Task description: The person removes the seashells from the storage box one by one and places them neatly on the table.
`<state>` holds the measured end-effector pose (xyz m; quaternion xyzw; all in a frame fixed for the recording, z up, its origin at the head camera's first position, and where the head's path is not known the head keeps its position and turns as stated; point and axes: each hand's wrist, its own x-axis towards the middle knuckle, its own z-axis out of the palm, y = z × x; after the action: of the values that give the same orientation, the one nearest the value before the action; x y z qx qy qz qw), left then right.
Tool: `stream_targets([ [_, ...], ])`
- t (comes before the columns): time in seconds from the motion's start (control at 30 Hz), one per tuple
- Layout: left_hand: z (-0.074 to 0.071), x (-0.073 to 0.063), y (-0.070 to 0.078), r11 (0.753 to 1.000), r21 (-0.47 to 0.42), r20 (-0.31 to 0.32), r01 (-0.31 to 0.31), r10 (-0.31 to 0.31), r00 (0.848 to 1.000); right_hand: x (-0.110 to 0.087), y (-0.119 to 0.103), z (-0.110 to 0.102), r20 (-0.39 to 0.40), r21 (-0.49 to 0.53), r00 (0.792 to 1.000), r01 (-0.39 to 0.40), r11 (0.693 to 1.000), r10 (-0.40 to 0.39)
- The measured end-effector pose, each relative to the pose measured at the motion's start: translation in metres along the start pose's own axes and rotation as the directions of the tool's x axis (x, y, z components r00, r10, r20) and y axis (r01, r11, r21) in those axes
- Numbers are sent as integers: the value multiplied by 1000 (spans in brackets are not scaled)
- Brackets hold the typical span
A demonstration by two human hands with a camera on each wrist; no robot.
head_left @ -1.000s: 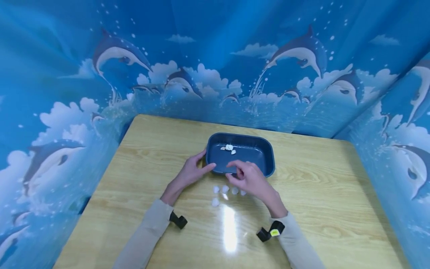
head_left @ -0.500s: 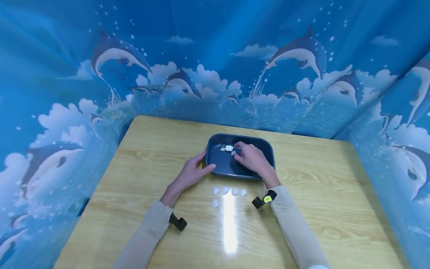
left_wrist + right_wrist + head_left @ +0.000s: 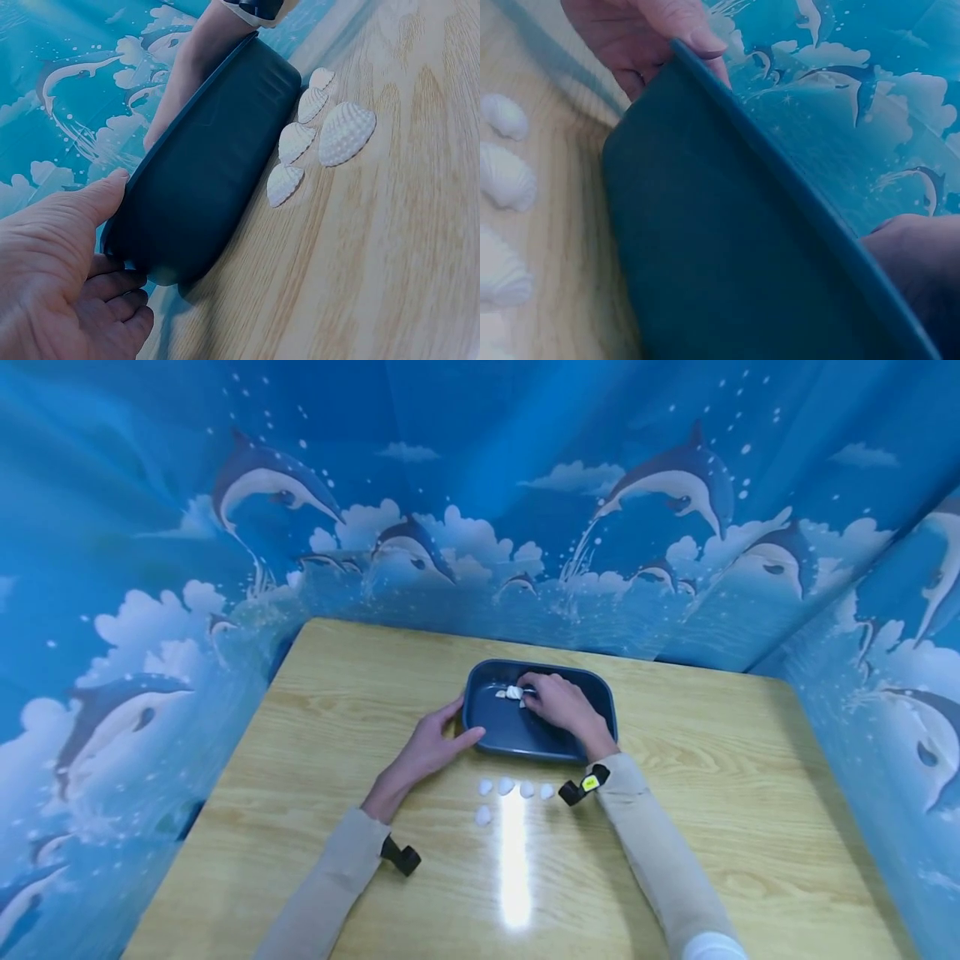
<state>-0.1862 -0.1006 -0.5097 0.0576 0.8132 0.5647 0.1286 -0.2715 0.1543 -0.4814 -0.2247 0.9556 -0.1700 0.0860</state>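
Note:
A dark blue rectangular basin (image 3: pixel 510 728) stands on the table. My left hand (image 3: pixel 429 748) holds its left end, thumb at the rim and fingers against the outer wall, as the left wrist view also shows. My right hand (image 3: pixel 564 703) reaches inside, its thumb and forefinger pinching at a small white seashell beside a larger white shell (image 3: pixel 513 692). A small tan shell (image 3: pixel 500 694) lies left of that one. In the right wrist view the basin's wall (image 3: pixel 705 225) hides the right fingertips.
In front of the basin, several white ribbed seashells (image 3: pixel 506 786) lie in a row on the wooden table (image 3: pixel 360 693). One larger shell (image 3: pixel 346 135) sits nearer the person. A dolphin-printed curtain (image 3: pixel 480 485) hangs behind the table and at its sides.
My right hand has gone from above the basin's front rim down into it, its fingers closing at the shells. The left hand has stayed at the basin's left end.

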Motion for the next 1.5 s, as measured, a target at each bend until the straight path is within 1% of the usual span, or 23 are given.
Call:
stream_targets([
  [0.13,0,0,0,1000,4,-1,1,-1,1000,0,0,1,25,25,1000,2,1000,-3],
  [0.3,-1,0,0,1000,9,-4,1,-1,1000,0,0,2,58,81,998,13,997,-18],
  [0.5,0,0,1,1000,13,-1,0,0,1000,2,0,4,64,138,996,45,989,-54],
  [0.73,-1,0,3,999,12,2,-32,32,999,2,0,5,73,190,993,81,978,-96],
  [0.97,-1,0,2,1000,12,-3,-23,23,1000,2,-3,7,73,201,992,90,975,-107],
  [1.23,-1,-1,3,1000,16,0,-13,13,1000,3,-5,11,33,191,984,164,968,-173],
  [1.37,-1,0,3,1000,13,2,-12,12,1000,3,-4,11,32,191,985,159,969,-168],
  [1.5,0,0,3,1000,19,-5,-15,15,1000,4,-4,11,51,202,986,148,968,-161],
])
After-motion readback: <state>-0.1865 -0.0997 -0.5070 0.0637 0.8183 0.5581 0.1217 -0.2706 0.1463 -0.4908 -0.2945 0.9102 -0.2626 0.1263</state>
